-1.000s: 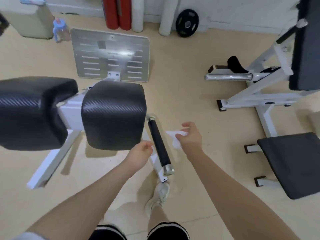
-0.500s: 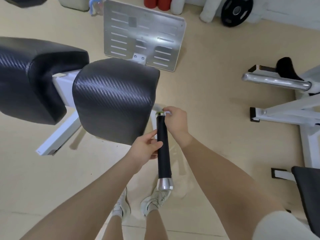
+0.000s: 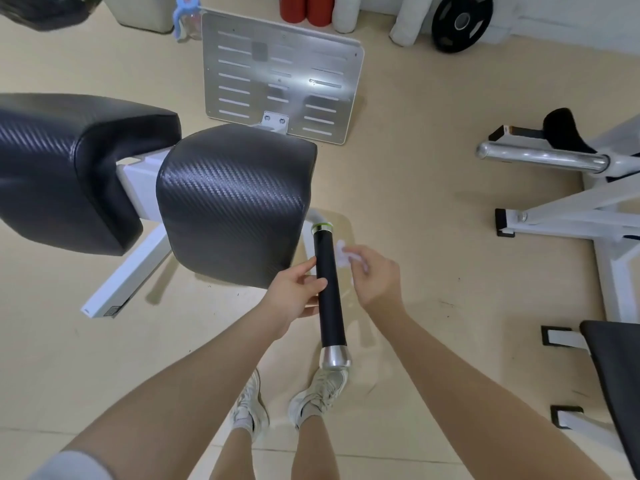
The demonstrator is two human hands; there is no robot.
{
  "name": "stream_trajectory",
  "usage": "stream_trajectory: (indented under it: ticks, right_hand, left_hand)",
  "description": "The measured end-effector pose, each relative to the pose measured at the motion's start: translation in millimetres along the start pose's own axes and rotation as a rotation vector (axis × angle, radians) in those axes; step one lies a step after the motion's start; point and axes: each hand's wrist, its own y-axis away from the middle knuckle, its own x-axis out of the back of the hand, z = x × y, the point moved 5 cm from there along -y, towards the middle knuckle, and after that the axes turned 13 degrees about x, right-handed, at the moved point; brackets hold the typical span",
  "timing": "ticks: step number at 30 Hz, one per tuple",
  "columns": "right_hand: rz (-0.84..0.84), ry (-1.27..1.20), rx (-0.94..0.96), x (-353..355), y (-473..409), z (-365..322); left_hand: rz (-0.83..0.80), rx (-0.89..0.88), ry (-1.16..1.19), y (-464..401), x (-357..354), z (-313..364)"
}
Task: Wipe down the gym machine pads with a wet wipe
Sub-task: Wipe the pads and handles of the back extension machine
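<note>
A black handle grip [image 3: 328, 271] with a silver end cap sticks out toward me beside a black carbon-pattern seat pad [image 3: 232, 199]. A second, larger black pad [image 3: 65, 168] sits to its left on the white frame. My left hand [image 3: 294, 292] holds the grip from the left, thumb on top. My right hand [image 3: 374, 275] is just right of the grip, fingers pinched on a crumpled white wet wipe [image 3: 344, 252] that lies close against the grip's upper part.
A silver foot plate [image 3: 280, 74] stands behind the pads. Another white machine with a chrome bar [image 3: 540, 157] and a black pad [image 3: 616, 386] fills the right side. A weight plate [image 3: 462, 20] leans at the back wall. My shoes [image 3: 287, 400] stand below the handle.
My right hand slid with the wipe from the top end of the grip down to its upper middle. My left hand kept its hold; the view shifted slightly.
</note>
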Motion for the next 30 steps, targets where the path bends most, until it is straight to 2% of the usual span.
stream_trajectory:
  ticks: [3, 6, 11, 17, 19, 22, 25, 28, 30]
  right_hand:
    - [0.056, 0.044, -0.072, -13.5, -35.3, 6.6]
    - [-0.083, 0.025, -0.057, -30.5, -34.7, 12.4]
    - [-0.173, -0.091, 0.05, -8.0, 19.1, -0.7]
    - [-0.278, -0.117, 0.0, 19.9, 93.3, -19.2]
    - [-0.251, -0.117, -0.043, 23.9, 90.3, -16.7]
    - [-0.062, -0.093, -0.171, 26.4, 57.0, 2.3]
    - [-0.019, -0.101, -0.094, 8.8, 22.6, 1.3]
    - [-0.155, -0.046, 0.031, -12.2, 7.8, -14.6]
    - [-0.342, 0.083, 0.15, -19.3, 12.3, -29.1]
  left_hand:
    - [0.01, 0.003, -0.023, -4.3, 1.4, -1.2]
    - [0.004, 0.012, -0.024, -8.0, 1.1, -3.3]
    - [0.006, 0.018, 0.017, -5.9, 0.2, -3.6]
    - [0.035, 0.03, -0.008, 1.1, -4.4, -3.8]
    - [0.029, 0.037, -0.013, 2.4, -5.3, -5.1]
    - [0.004, 0.073, 0.022, 5.2, -0.5, -12.2]
    - [-0.032, 0.101, 0.006, 7.5, 5.6, -25.0]
    - [-0.065, 0.105, 0.045, 9.1, 6.0, -34.2]
    - [-0.077, 0.11, 0.095, 10.1, 6.0, -37.2]
